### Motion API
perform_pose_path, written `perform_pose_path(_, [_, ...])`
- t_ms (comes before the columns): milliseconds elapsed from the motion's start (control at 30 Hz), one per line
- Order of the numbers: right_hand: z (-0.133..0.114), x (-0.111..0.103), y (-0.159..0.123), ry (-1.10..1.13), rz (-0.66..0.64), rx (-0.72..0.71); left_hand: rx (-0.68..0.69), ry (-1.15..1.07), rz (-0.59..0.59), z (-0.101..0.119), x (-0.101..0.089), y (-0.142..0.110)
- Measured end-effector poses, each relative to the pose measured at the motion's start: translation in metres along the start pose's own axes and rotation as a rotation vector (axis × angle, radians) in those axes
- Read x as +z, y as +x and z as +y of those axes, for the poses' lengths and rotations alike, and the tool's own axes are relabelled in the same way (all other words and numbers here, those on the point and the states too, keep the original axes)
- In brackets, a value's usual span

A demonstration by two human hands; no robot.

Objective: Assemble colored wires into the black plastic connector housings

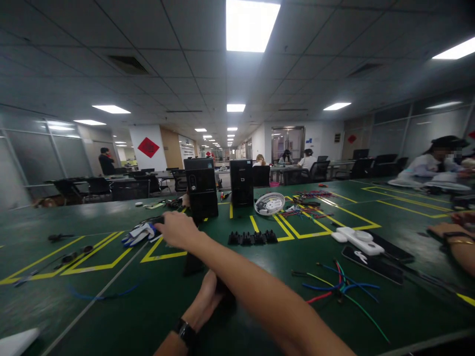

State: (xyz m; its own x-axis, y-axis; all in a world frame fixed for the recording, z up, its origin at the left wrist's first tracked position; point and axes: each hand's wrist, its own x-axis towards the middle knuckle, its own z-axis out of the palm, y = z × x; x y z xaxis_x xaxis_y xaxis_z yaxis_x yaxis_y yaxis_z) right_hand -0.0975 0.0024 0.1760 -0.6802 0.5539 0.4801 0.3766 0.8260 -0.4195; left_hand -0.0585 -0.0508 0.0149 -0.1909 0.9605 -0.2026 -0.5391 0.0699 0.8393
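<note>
My right hand (180, 230) reaches across to the left, over my left arm. Its fingers are bent together at a dark, slim thing (158, 219) beside blue-and-white gloves (140, 234); I cannot make out what they pinch. Lower down, my left hand (205, 299), with a dark watch on the wrist, curls against a dark object (225, 298) mostly hidden by my right forearm. Just beyond both hands stands a tall black box (202, 190). To the right lies a loose bundle of coloured wires (339, 286).
A second black box (241, 183), a white basket (269, 204) and a row of black connectors (253, 238) stand farther back. A white power strip (359, 241) and black phone-like slabs (372, 264) lie right. A co-worker's hand (441, 231) rests at the right edge.
</note>
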Motion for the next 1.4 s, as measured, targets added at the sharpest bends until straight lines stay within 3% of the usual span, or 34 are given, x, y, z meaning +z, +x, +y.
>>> perform_pose_path(133, [0.066, -0.032, -0.095, -0.017, -0.052, -0.194, 0.034, -0.062, 0.056, 0.004, 0.004, 0.014])
perform_pose_path(233, [0.1, -0.05, -0.155, -0.022, -0.176, -0.184, -0.003, -0.051, -0.009, 0.0, 0.012, 0.018])
perform_pose_path(300, [0.111, -0.056, -0.179, -0.022, -0.228, -0.137, -0.024, -0.021, -0.034, -0.007, 0.02, 0.018])
perform_pose_path(433, [0.126, -0.066, -0.202, -0.01, -0.264, -0.086, 0.014, 0.114, -0.099, -0.021, 0.031, 0.018])
perform_pose_path(500, [0.145, -0.078, -0.208, -0.039, -0.251, -0.059, 0.072, 0.284, -0.154, -0.022, 0.029, 0.02])
perform_pose_path(567, [0.177, -0.097, -0.216, -0.106, -0.214, 0.03, 0.196, 0.523, -0.173, -0.018, 0.023, 0.025])
perform_pose_path(700, [0.255, -0.138, -0.231, -0.299, -0.241, 0.347, 0.463, 0.959, -0.087, -0.001, 0.007, 0.049])
perform_pose_path(833, [0.3, -0.152, -0.231, -0.349, -0.28, 0.476, 0.532, 1.403, 0.017, 0.011, 0.009, 0.085])
perform_pose_path(1000, [0.309, -0.136, -0.213, -0.347, -0.256, 0.44, 0.54, 1.604, -0.013, 0.008, 0.026, 0.11])
perform_pose_path(1100, [0.306, -0.14, -0.215, -0.36, -0.225, 0.409, 0.546, 1.671, -0.059, 0.002, 0.032, 0.111])
perform_pose_path(1233, [0.285, -0.176, -0.253, -0.382, -0.15, 0.38, 0.548, 1.717, -0.092, -0.003, 0.04, 0.111])
perform_pose_path(1400, [0.221, -0.216, -0.325, -0.282, -0.146, 0.337, 0.589, 1.724, -0.145, -0.014, 0.065, 0.118])
